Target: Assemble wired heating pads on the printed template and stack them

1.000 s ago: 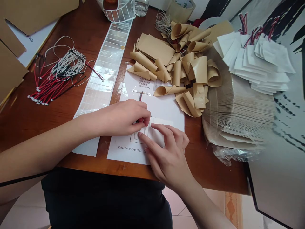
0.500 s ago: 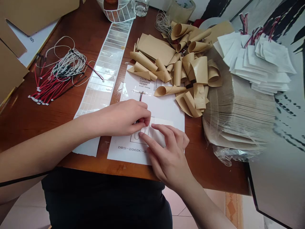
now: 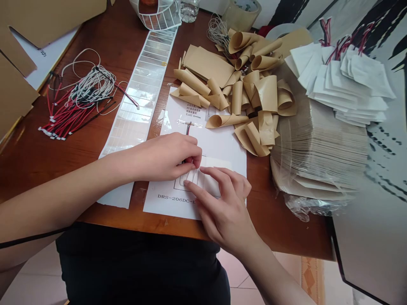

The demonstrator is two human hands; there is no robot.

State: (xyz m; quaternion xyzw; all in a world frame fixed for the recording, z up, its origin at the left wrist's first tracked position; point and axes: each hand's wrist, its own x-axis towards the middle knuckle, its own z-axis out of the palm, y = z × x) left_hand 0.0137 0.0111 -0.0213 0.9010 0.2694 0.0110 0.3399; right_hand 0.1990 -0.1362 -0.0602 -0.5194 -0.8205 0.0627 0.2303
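Note:
My left hand (image 3: 165, 156) rests curled on a white printed template sheet (image 3: 222, 144), its thumb and fingertips pinched on a thin red-and-black wire (image 3: 188, 127) that runs up under a strip of clear tape. My right hand (image 3: 222, 203) lies just below it with fingers stretched out, the index and middle fingertips pressing a small white pad (image 3: 208, 180) flat onto the sheet. The two hands almost touch. The wire's end is hidden beneath my left fingers.
A heap of curled brown backing papers (image 3: 244, 84) lies behind the sheet. A stack of pads in clear plastic (image 3: 318, 148) and finished white pads with wires (image 3: 346, 80) sit right. A label strip (image 3: 140, 93) and a wire bundle (image 3: 76, 101) lie left. Cardboard (image 3: 19, 51) is far left.
My right index fingertip has slid slightly left and down across the white pad. The left hand has stayed in place, still pinching the wire.

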